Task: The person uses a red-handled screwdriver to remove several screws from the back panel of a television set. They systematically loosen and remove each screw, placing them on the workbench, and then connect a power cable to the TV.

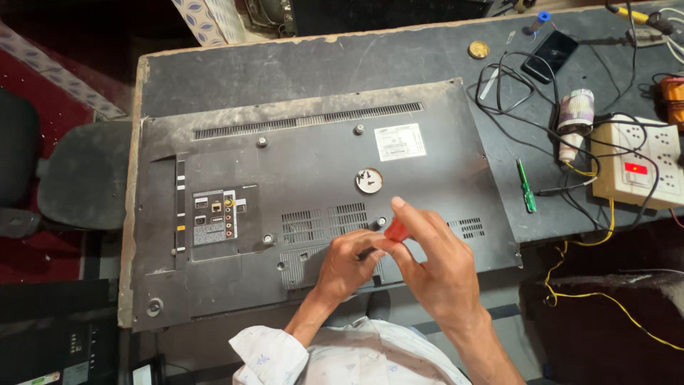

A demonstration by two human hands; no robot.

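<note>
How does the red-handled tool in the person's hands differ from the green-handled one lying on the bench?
The red-handled screwdriver is gripped by the right hand, with the left hand at its shaft, and stands over the television back panel. The green-handled screwdriver lies flat and untouched on the workbench, beside the panel's right edge. The red handle looks stubbier and the green one slimmer. Both appear to be screwdrivers with translucent coloured handles.
</note>
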